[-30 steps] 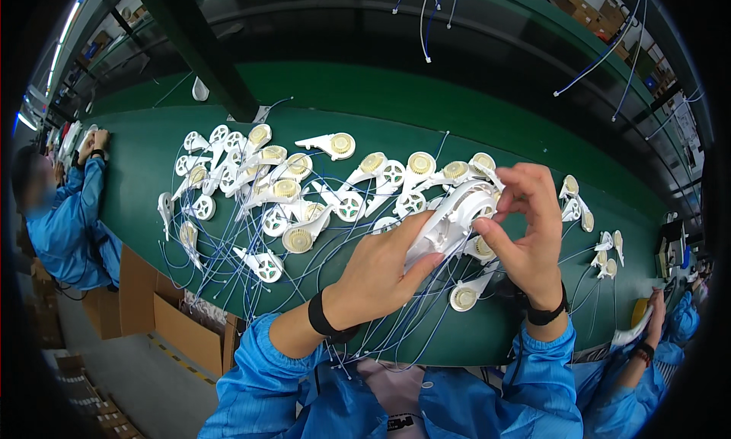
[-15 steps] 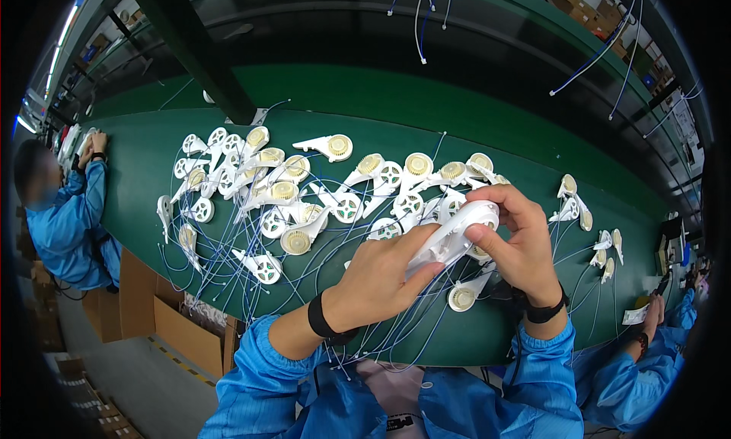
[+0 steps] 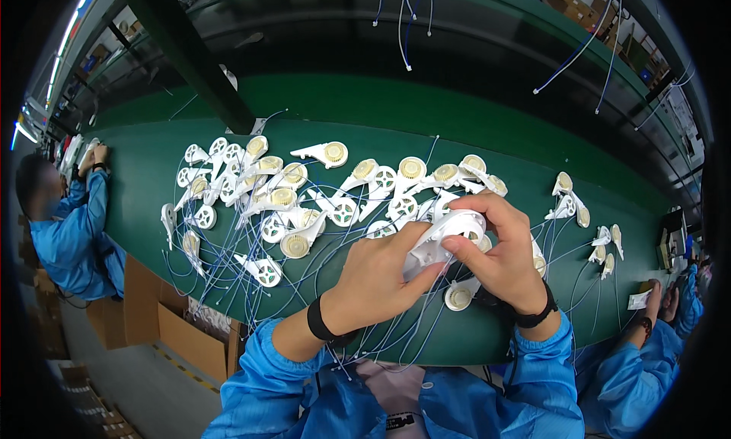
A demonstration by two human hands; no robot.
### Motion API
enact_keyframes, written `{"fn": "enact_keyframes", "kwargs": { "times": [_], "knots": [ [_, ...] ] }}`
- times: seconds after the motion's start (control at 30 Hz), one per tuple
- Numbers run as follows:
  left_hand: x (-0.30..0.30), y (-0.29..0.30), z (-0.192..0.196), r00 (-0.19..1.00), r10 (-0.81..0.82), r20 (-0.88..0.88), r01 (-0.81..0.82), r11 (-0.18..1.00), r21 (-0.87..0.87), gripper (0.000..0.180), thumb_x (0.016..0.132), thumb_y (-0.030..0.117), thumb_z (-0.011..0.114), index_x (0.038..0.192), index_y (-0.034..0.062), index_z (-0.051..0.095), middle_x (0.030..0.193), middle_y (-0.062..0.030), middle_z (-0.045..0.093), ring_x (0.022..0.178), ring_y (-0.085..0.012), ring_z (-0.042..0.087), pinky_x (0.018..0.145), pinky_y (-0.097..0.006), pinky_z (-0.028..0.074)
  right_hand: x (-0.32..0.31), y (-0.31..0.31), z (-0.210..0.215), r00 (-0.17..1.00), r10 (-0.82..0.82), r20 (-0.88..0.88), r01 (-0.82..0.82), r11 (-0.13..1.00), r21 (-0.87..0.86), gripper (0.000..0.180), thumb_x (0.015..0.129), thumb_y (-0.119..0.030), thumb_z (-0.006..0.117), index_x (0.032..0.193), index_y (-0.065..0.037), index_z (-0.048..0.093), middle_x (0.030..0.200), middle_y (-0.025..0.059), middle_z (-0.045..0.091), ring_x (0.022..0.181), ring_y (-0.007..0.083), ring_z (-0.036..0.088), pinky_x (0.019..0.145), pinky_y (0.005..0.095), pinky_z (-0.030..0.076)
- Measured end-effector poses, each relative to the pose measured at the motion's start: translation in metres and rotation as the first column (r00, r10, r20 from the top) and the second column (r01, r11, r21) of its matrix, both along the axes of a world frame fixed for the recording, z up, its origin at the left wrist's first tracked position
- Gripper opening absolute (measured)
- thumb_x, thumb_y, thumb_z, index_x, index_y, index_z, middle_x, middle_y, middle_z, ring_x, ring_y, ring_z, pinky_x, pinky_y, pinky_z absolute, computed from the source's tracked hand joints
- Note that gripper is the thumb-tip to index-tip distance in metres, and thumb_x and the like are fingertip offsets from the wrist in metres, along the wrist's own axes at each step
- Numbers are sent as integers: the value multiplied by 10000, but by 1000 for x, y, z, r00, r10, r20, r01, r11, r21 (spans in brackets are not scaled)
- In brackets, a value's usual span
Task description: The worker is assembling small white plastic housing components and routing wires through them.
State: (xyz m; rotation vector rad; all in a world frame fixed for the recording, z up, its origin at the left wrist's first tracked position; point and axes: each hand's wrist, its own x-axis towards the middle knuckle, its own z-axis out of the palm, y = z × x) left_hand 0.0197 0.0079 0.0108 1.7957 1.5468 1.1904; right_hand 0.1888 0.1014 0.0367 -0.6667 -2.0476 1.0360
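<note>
A long green desk [image 3: 129, 180] is stretching across the frame, a dark-green post [image 3: 186, 58] rising at upper left. Right of centre, the left hand [image 3: 377, 270] and right hand [image 3: 502, 249], fingers curled, are gripping and partly hiding a curved white plastic housing [image 3: 459, 224]. The right hand is sitting farther left than before.

The white housing [image 3: 454, 224] has dropped lower in view, its round end tipped to a new angle. The right hand [image 3: 509, 260] has come leftward, closer to the left hand [image 3: 373, 271], its raised fingers now curled over that end. At far right, a small white piece [image 3: 639, 300] replaces the curved white part at a co-worker's hand [image 3: 652, 302]. A white object [image 3: 228, 77] now shows right of the post [image 3: 186, 62], not left.
</note>
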Motion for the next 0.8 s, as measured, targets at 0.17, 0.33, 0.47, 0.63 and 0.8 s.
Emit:
{"fn": "enact_keyframes", "kwargs": {
  "times": [0.17, 0.33, 0.47, 0.63, 0.8],
  "knots": [
    [-6, 3, -1, 992, -37, 124, 40, 999, -18, 397, 783, 212, 712, 1100, 21, 570, 742, -178, 662, 625, -326, 662, 545, -366, 500, 4, 1, 17, 983, 138, 123, -145, 988, 49, 550, 744, -153, 777, 1226, -3, 558, 1030, 160, 635, 780, 225, 633, 615, 287, 498],
    [-12, -1, 0, 977, -93, 194, 115, 988, -104, 492, 782, 173, 696, 1208, -4, 525, 884, -205, 666, 750, -320, 680, 627, -341, 512, 12, 6, 19, 957, 240, 161, -250, 967, 46, 702, 742, -167, 764, 1357, -27, 456, 1164, 191, 591, 780, 254, 620, 609, 297, 516],
    [-14, 0, -2, 965, -121, 232, 168, 966, -196, 501, 790, 158, 687, 1227, -12, 510, 911, -196, 665, 768, -298, 681, 649, -347, 513, 13, 11, 13, 948, 278, 154, -285, 958, 29, 720, 751, -134, 732, 1391, -37, 417, 1188, 204, 589, 816, 292, 645, 618, 314, 530],
    [-8, 0, 4, 972, -129, 197, 163, 973, -166, 513, 797, 111, 665, 1257, -16, 477, 972, -203, 656, 834, -311, 685, 687, -357, 524, 12, 8, 14, 957, 237, 165, -235, 972, -29, 719, 737, -134, 739, 1380, -45, 432, 1179, 217, 600, 725, 300, 662, 640, 338, 538],
    [-7, -1, 3, 978, -140, 156, 163, 976, -147, 515, 799, 95, 655, 1265, -14, 466, 980, -202, 654, 842, -319, 686, 684, -357, 526, 12, 4, 20, 952, 206, 228, -202, 978, -41, 728, 730, -137, 734, 1381, -49, 420, 1181, 231, 597, 678, 309, 658, 668, 382, 539]
  ]
}}
